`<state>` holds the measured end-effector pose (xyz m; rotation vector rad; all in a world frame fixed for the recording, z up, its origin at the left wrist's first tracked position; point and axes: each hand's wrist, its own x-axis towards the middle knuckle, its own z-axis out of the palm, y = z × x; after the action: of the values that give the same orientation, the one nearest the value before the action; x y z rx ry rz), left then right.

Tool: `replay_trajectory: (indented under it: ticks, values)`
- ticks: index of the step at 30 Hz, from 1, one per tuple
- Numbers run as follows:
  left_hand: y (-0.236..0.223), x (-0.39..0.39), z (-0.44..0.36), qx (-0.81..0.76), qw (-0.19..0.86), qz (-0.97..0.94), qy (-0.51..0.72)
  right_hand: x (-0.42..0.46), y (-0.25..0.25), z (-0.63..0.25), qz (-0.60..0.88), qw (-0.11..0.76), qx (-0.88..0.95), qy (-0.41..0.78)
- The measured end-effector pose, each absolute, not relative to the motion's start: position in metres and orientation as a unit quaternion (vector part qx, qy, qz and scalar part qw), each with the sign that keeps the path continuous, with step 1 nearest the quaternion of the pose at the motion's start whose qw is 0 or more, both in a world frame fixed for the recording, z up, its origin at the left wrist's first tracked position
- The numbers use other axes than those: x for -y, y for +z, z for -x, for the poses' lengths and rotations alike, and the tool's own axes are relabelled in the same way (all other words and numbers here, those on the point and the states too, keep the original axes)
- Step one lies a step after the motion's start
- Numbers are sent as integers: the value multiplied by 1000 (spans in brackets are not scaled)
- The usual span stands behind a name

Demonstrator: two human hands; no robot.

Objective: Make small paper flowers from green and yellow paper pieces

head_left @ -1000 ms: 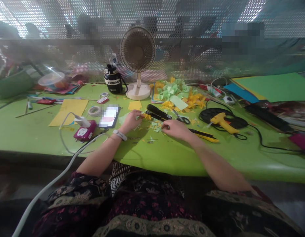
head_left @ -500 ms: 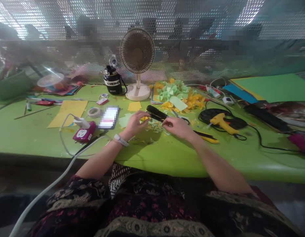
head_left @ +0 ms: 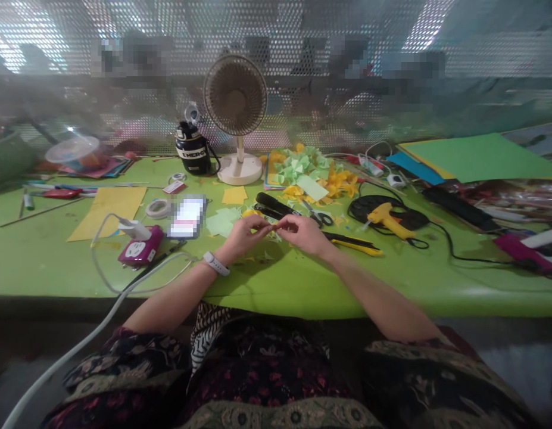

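Observation:
My left hand [head_left: 248,235] and my right hand [head_left: 303,232] meet fingertip to fingertip over the middle of the green table, both closed in a pinch. A small orange-yellow piece [head_left: 274,226] shows between them; it looks like paper but is mostly hidden by my fingers. Just behind my left fingers lies a yellow paper piece [head_left: 251,213]. Beyond my hands rest a black stapler [head_left: 276,204] and dark-handled scissors [head_left: 319,217]. A yellow-and-black cutter-like tool [head_left: 356,243] lies to the right of my right hand. Pale green paper [head_left: 224,222] is left of my left hand.
Behind are a pile of green and yellow folded paper pieces [head_left: 302,167], a fan [head_left: 235,98] and a black bottle [head_left: 193,152]. At right is a yellow glue gun [head_left: 387,219] with its cord. At left are a phone [head_left: 187,217], tape [head_left: 159,208] and a purple plug adapter [head_left: 142,247].
My left hand let go of a yellow paper piece, opened, and then closed in against my right fingertips. The right hand moved slightly left towards it. The view turned a little right.

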<state>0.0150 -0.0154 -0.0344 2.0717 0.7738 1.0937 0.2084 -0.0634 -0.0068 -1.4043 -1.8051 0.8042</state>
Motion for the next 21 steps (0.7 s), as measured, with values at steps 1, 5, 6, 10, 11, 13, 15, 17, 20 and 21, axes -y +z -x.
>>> replay_trajectory:
  ticks: [1, 5, 6, 10, 11, 13, 15, 17, 20, 21]
  values:
    - [-34, 16, -15, -300, 332, -789, 420, 63, -7, -209, 544, 354, 691, 319]
    - [-29, 18, -14, -320, 351, -772, 422, 64, -5, -211, 546, 366, 672, 341]
    - [-29, 18, -14, -322, 360, -767, 422, 64, -4, -212, 544, 359, 672, 351]
    - [-28, 18, -14, -320, 402, -747, 422, 63, -6, -212, 537, 333, 679, 375]
    - [-28, 18, -14, -323, 412, -740, 422, 63, -7, -211, 532, 335, 681, 376]
    - [-28, 18, -15, -333, 436, -721, 423, 62, -8, -210, 517, 342, 684, 385]
    - [-27, 19, -15, -342, 464, -696, 427, 61, -10, -208, 502, 345, 683, 404]
    - [-27, 19, -16, -344, 492, -671, 434, 61, -10, -206, 493, 340, 678, 426]
    - [-28, 19, -17, -341, 526, -646, 436, 63, -10, -204, 487, 344, 657, 462]
    - [-28, 19, -17, -340, 535, -642, 432, 63, -10, -203, 487, 352, 646, 471]
